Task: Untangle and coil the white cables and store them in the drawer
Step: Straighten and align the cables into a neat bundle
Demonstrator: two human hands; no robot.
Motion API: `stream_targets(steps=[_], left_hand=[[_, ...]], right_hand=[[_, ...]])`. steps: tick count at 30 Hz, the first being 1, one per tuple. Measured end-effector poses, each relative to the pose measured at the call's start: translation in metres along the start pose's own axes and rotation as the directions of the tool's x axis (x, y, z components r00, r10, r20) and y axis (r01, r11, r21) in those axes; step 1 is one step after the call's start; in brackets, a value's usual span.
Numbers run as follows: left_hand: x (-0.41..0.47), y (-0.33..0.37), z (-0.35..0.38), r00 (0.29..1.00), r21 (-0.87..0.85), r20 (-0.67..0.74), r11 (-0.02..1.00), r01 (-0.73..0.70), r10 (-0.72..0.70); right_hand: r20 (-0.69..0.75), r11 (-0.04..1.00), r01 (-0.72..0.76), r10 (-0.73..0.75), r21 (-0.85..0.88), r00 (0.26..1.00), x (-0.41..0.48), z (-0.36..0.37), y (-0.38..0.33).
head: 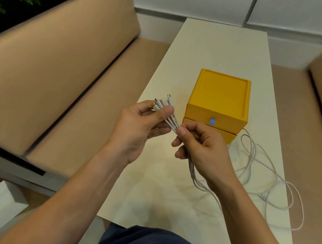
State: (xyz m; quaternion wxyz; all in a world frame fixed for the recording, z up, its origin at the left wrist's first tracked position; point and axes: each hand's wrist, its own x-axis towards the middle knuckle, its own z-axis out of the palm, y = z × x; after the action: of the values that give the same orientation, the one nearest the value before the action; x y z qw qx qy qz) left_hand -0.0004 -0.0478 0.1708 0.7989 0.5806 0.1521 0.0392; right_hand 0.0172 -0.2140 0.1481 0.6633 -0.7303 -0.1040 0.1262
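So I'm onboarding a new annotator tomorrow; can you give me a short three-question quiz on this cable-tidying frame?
1. True or false: the left hand holds the connector ends bunched together.
2. Where do the loose white cables lie: A) on the bench, B) on the table right of the yellow drawer box, C) on top of the box?
3. Fill in: the right hand has its grip on the cables just ____ the connectors.

Key: 1 true; 2 B; 3 below.
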Motion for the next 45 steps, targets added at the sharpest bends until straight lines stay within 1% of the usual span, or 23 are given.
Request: stream_targets(steps=[4, 7, 9, 10, 15, 20, 24, 26, 29, 33, 39, 42, 45], left_hand=[[0.003, -0.003, 0.003, 1.000, -0.056, -0.028, 0.998, 0.005, -0.007], [0.003, -0.007, 0.004, 0.999, -0.128, 0.035, 0.991, 0.043, -0.039], [0.002, -0.011, 0.004, 0.995, -0.140, 0.081, 0.987, 0.074, -0.063], [0.002, -0.012, 0.004, 0.994, -0.137, 0.081, 0.987, 0.083, -0.072], [0.008, -0.015, 0.002, 0.997, -0.133, 0.037, 0.988, 0.077, -0.073], [0.011, -0.015, 0.002, 0.992, -0.148, 0.053, 0.981, 0.125, -0.119], [0.015, -0.014, 0.001, 0.992, -0.135, 0.061, 0.984, 0.120, -0.113], [0.015, -0.013, 0.000, 0.992, -0.150, 0.070, 0.982, 0.118, -0.108], [0.014, -0.013, -0.002, 0.985, -0.173, 0.114, 0.974, 0.149, -0.130], [0.011, -0.010, -0.002, 0.977, -0.137, 0.150, 0.975, 0.175, -0.154], [0.007, -0.001, -0.008, 0.972, -0.063, 0.180, 0.984, 0.167, -0.154], [0.005, 0.003, -0.009, 0.965, -0.038, 0.213, 0.986, 0.163, -0.152], [0.003, 0.004, -0.010, 0.966, 0.002, 0.204, 0.987, 0.163, -0.160]], right_hand=[[-0.014, 0.998, 0.010, -0.011, -0.054, 1.000, 0.004, 0.000, 0.001], [-0.019, 0.996, 0.040, -0.042, -0.079, 0.999, 0.007, -0.001, 0.002], [-0.012, 0.995, 0.057, -0.059, -0.087, 0.998, 0.007, -0.002, 0.003], [0.000, 0.994, 0.058, -0.058, -0.089, 0.998, 0.007, -0.002, 0.004], [0.057, 0.998, -0.033, 0.036, -0.058, 0.998, 0.011, -0.006, 0.002], [0.069, 0.989, -0.030, 0.040, -0.142, 0.997, 0.014, -0.014, -0.001], [0.043, 0.990, -0.059, 0.066, -0.130, 0.997, 0.014, -0.012, 0.000], [0.031, 0.985, -0.051, 0.057, -0.167, 0.998, 0.015, -0.010, 0.002], [0.045, 0.962, -0.019, 0.033, -0.274, 0.998, 0.014, -0.012, 0.005], [0.057, 0.964, -0.022, 0.038, -0.266, 0.998, 0.010, -0.016, 0.004], [0.171, 0.958, 0.043, 0.006, -0.284, 0.985, 0.005, -0.025, 0.001], [0.175, 0.967, 0.017, 0.028, -0.254, 0.984, 0.005, -0.027, 0.001], [0.179, 0.967, -0.007, 0.054, -0.255, 0.982, 0.004, -0.027, 0.000]])
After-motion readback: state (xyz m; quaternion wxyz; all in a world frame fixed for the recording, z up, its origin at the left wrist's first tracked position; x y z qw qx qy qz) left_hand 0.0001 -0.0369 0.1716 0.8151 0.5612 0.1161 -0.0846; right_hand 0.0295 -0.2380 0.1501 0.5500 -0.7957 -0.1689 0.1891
